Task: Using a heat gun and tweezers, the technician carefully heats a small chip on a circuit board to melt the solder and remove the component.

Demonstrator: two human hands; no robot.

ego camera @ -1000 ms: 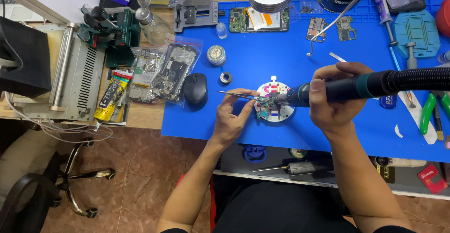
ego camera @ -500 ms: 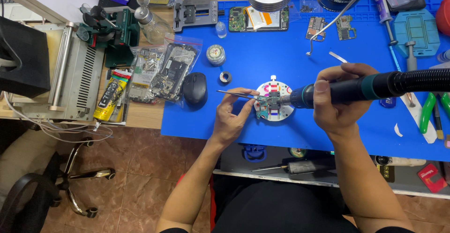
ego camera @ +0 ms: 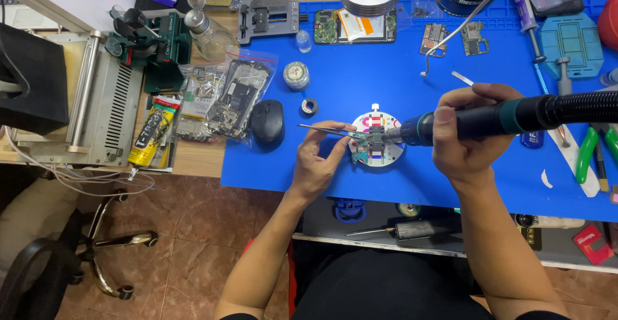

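A small green circuit board sits clamped on a round white holder (ego camera: 380, 158) in the middle of the blue work mat (ego camera: 386, 88). My left hand (ego camera: 318, 162) pinches thin metal tweezers (ego camera: 328, 129), whose tips reach the board. My right hand (ego camera: 470, 140) grips a black and teal hot-air handle (ego camera: 489, 117) with a ribbed black hose; its metal nozzle points left onto the board. Both hands hover just above the mat, on either side of the holder.
A black mouse (ego camera: 268, 122), a small roll (ego camera: 309, 106) and a round tin (ego camera: 296, 75) lie left of the holder. Bags of phone parts (ego camera: 225, 94), a green vise (ego camera: 154, 43) and a grey machine (ego camera: 96, 101) stand at the left. Pliers (ego camera: 589, 149) lie right. An office chair (ego camera: 77, 262) stands below left.
The hands have barely shifted; tweezers and nozzle stay on the board.
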